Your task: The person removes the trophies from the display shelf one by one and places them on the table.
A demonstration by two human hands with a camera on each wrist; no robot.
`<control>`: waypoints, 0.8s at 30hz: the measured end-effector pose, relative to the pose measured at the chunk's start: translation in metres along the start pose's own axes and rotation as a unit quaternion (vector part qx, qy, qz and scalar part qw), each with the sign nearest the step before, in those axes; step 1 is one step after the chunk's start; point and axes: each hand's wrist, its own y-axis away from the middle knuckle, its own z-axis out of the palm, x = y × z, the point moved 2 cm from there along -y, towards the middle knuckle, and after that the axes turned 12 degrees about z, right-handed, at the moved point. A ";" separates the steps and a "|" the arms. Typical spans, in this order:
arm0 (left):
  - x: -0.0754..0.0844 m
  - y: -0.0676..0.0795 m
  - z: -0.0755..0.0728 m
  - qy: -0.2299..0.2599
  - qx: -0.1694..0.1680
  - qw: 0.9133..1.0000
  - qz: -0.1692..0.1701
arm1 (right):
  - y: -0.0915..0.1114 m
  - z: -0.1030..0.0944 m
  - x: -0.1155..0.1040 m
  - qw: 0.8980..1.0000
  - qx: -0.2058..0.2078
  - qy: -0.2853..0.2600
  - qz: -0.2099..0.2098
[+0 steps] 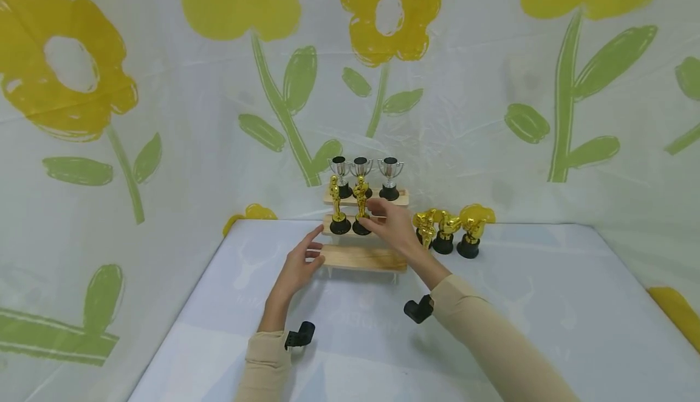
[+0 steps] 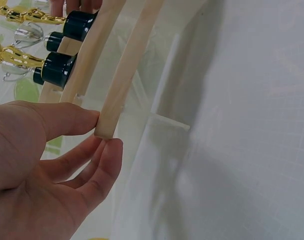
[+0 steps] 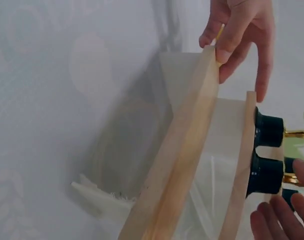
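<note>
A wooden tiered stand rises at the centre of the head view, its lowest board (image 1: 363, 258) bare on top. My left hand (image 1: 298, 265) pinches that board's left end, thumb above and fingers below, as the left wrist view shows. On the middle tier two gold statuettes with black bases stand upright side by side. The left statuette (image 1: 336, 198) is untouched. Around the right statuette (image 1: 360, 195) my right hand (image 1: 394, 226) holds with curled fingers, the thumb in front of its lower part; the exact contact is partly hidden. Three silver trophy cups (image 1: 390, 171) occupy the top tier.
Right of the stand, three gold trophies (image 1: 471, 235) with black bases stand on the white-covered table (image 1: 519, 317). A flower-printed cloth (image 1: 465, 98) hangs close behind. Clear supports (image 2: 171, 121) hold up the wooden boards. Each wrist carries a black mount (image 1: 418, 309).
</note>
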 end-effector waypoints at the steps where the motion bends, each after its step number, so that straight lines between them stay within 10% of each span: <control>1: 0.000 0.000 0.000 0.000 0.001 1.000 0.000 | -0.002 0.002 -0.001 1.000 0.001 0.005 -0.001; 24: -0.001 0.000 0.001 -0.002 0.004 1.000 0.003 | 0.002 0.023 0.007 0.992 0.086 0.076 -0.047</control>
